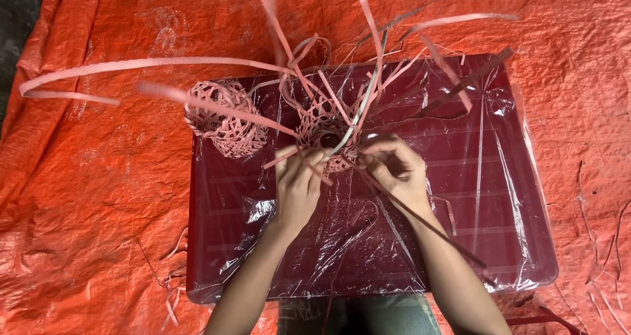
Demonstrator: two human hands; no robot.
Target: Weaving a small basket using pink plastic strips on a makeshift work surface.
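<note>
One head-worn camera looks steeply down, close above the dark red tray point(499, 243).

pale pink strips point(197, 64) form two open-lattice woven balls point(223, 118) on a dark maroon tray point(499, 197) over orange tarp point(85, 197).

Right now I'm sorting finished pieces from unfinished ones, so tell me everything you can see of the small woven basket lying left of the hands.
The small woven basket is a rounded, open-lattice piece made of flat pink strips that look like plastic. It lies tipped on its side at the back left corner of the dark red table, on the clear film covering it. Long loose pink strips cross above it. Neither hand touches it; both work on another woven piece to its right.
</note>
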